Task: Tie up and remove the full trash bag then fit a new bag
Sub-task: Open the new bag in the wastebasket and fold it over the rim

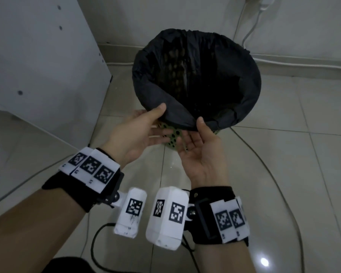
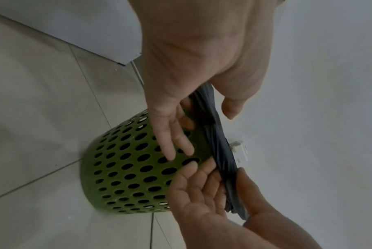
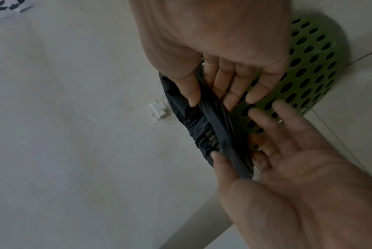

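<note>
The black bag point(image 1: 234, 75) lines the green perforated bin point(image 2: 125, 168) on the tiled floor point(image 1: 283, 174), its edge folded over the rim. Left hand point(image 1: 138, 131) and right hand point(image 1: 201, 152) each pinch the near edge, thumb above, fingers extended beneath. Risk: uneven pull may tear the film or tip the bin

the trash bag point(image 1: 234, 79) is black, matte. the bin point(image 2: 125, 168) is green, dotted all over with dark oval holes. the floor tiles point(image 1: 283, 174) are pale grey-beige. the wrist bands point(image 1: 73, 192) are black, carrying white blocks with black-and-white square codes.
</note>
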{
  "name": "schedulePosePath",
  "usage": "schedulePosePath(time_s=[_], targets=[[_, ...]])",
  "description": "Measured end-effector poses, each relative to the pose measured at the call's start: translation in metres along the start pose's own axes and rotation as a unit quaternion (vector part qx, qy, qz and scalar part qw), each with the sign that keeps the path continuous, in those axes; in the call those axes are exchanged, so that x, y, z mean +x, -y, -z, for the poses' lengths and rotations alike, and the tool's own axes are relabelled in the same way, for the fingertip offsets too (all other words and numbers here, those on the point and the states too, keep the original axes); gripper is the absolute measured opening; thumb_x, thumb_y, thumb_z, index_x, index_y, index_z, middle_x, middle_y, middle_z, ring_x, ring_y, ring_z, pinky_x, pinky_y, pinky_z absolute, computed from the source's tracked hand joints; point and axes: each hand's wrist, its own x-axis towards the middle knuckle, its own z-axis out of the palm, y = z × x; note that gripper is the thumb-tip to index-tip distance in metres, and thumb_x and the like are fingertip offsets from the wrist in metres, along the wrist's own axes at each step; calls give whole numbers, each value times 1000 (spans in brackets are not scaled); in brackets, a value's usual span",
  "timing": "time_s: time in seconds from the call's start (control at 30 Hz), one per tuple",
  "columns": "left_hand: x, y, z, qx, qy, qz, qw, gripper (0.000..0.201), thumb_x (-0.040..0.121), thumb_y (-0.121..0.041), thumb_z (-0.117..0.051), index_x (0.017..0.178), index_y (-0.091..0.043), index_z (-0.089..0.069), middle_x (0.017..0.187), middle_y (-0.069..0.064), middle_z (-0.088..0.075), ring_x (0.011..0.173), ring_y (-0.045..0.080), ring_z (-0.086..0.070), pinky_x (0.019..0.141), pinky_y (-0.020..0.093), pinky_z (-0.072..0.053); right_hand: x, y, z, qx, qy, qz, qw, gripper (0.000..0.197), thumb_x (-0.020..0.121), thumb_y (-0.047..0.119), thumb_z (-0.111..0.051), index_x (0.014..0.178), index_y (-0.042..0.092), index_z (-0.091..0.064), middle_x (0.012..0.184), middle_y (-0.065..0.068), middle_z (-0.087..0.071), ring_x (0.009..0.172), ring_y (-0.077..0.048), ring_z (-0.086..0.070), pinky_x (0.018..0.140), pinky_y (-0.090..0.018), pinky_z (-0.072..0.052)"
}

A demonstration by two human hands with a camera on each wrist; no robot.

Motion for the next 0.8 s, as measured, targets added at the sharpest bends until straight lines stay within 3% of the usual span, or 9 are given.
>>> schedulePosePath(time_s=[0.1,0.2,0.3,0.43,0.63,0.73,0.8], targets=[[2,3,-1,44,18,-1,999,42,93,-40,-65,120,-9,-67,106,12,-75,96,29,-74,74,38,-61,2,-2,-1,-21,8,1,1000,24,89,23,-71,111,14,-68,88,0,-75,80,-13,-69,78,-29,-52],[7,2,2,37,19,-27,999,34,97,-30,-60,121,-7,-66,102,11,-77,94,25,-75,78,35,-60,3,1,5,-53,19,-5,998,21,89,25,-72,106,12,-68,85,-2,-73,79,-16,-69,77,-34,-57],[9,-3,2,25,23,-40,999,31,99,-21,-57,124,-2,-62,98,13,-77,90,27,-75,80,35,-61,3,9,16,-59,-9,46,997,29,89,29,-74,108,7,-71,93,-8,-73,79,-19,-70,73,-35,-60],[12,-8,4,14,22,-43,999,35,100,-18,-55,129,2,-57,106,20,-74,91,30,-74,80,36,-61,6,13,18,-25,-10,87,996,35,93,18,-69,123,-1,-65,101,-12,-69,77,-18,-65,71,-30,-56],[7,-6,-3,-10,2,-47,999,38,94,-26,-65,126,-6,-57,109,17,-72,90,32,-74,74,42,-62,6,-1,8,-37,18,61,997,24,94,13,-64,117,6,-64,101,-9,-68,76,-15,-67,74,-28,-52],[8,-4,-3,-5,-8,-64,998,40,96,-14,-63,130,4,-53,115,23,-71,93,35,-73,73,39,-62,3,-5,10,-55,14,53,997,37,93,20,-69,124,3,-64,101,-11,-70,83,-20,-70,76,-34,-58],[9,-7,-1,-13,-4,-61,998,37,96,-6,-59,129,9,-53,110,24,-71,86,33,-74,69,35,-62,3,0,14,-46,-17,65,997,41,89,29,-74,121,5,-66,99,-12,-72,85,-23,-71,74,-37,-60]])
